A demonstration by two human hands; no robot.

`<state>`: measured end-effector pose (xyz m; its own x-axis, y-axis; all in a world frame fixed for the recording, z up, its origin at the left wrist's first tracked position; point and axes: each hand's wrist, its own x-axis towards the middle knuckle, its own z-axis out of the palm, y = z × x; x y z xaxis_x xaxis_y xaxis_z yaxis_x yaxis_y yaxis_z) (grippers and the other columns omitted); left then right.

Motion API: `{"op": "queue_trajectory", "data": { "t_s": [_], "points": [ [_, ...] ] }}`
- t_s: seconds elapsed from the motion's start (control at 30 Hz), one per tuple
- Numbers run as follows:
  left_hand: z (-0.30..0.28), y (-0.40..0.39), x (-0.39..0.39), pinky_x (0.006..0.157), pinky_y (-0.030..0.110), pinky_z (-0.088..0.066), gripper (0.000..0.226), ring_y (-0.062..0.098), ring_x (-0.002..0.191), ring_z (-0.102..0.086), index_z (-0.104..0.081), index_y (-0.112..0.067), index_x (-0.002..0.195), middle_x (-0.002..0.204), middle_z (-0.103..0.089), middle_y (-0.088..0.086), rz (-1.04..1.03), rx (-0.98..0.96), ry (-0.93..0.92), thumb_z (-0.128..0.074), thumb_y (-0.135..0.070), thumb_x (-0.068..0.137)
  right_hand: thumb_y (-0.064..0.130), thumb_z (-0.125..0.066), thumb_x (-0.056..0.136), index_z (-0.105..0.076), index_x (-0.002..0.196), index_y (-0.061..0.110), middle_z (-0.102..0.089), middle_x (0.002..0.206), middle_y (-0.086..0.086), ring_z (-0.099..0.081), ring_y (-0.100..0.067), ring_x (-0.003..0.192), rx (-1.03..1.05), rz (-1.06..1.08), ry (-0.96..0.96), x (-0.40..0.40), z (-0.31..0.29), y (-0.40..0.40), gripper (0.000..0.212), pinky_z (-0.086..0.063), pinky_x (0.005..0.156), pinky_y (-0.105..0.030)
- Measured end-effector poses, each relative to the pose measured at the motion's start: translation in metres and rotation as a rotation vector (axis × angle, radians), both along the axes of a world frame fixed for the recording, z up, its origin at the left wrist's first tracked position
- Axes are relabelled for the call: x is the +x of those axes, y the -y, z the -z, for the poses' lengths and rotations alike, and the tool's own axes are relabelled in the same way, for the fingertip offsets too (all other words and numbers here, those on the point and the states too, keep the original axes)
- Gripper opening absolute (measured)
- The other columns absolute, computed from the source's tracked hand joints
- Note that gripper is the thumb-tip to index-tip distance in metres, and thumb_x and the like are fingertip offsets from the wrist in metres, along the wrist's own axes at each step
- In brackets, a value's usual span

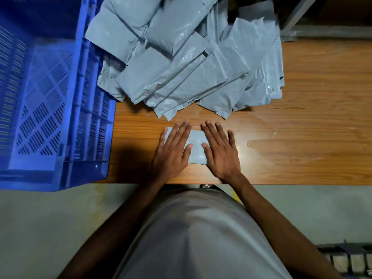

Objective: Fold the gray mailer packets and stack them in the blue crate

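Note:
A small folded gray mailer packet [196, 147] lies flat on the wooden table near its front edge. My left hand [173, 151] presses on the packet's left part with straight, spread fingers. My right hand [220, 151] presses flat on its right part, fingers straight. Most of the packet is hidden under both palms. Behind it, a loose heap of several gray mailer packets [181, 57] covers the back of the table. The blue crate [76, 109] stands at the left with slotted walls, and no packets show inside it.
The wooden table [302, 127] stretches to the right of my hands. Its front edge runs just below my wrists. A grey metal frame [300, 15] crosses the far right corner. A dark slatted object [350, 258] sits on the floor at lower right.

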<state>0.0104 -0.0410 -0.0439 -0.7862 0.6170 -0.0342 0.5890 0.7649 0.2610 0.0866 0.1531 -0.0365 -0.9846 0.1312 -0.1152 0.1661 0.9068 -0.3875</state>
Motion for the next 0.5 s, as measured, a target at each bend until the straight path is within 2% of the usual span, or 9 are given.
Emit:
{"op": "queue_trajectory", "data": {
  "t_s": [0.2, 0.4, 0.5],
  "points": [
    [-0.0021, -0.0019, -0.0021, 0.129, 0.05, -0.009, 0.063, 0.012, 0.16, -0.001, -0.006, -0.023, 0.168, 0.175, -0.003, -0.005, -0.004, -0.02, 0.024, -0.026, -0.042, 0.111, 0.04, -0.025, 0.114, -0.006, 0.168, 0.035, -0.001, 0.175, 0.014, 0.004, -0.011, 0.161, 0.013, -0.009, 0.029, -0.0023, -0.0013, -0.0004, 0.057, -0.004, 0.13, -0.05],
    [-0.0034, -0.002, 0.0006, 0.13, 0.049, -0.008, 0.063, 0.011, 0.16, 0.002, -0.004, -0.022, 0.167, 0.175, -0.001, -0.004, -0.001, -0.04, -0.021, -0.025, -0.041, 0.112, 0.043, -0.021, 0.113, -0.005, 0.167, 0.037, 0.0, 0.175, 0.016, 0.004, -0.011, 0.161, 0.009, -0.008, 0.02, -0.0015, -0.0007, 0.002, 0.057, -0.004, 0.13, -0.049],
    [-0.0035, -0.0004, -0.0016, 0.13, 0.05, -0.006, 0.063, 0.011, 0.16, 0.005, -0.001, -0.021, 0.167, 0.175, 0.002, -0.005, 0.02, -0.035, 0.017, -0.023, -0.043, 0.112, 0.044, -0.02, 0.113, -0.006, 0.168, 0.034, 0.0, 0.175, 0.014, 0.007, -0.011, 0.161, -0.031, -0.012, -0.002, -0.0003, -0.0022, 0.0007, 0.057, -0.004, 0.13, -0.051]
  ]
}}
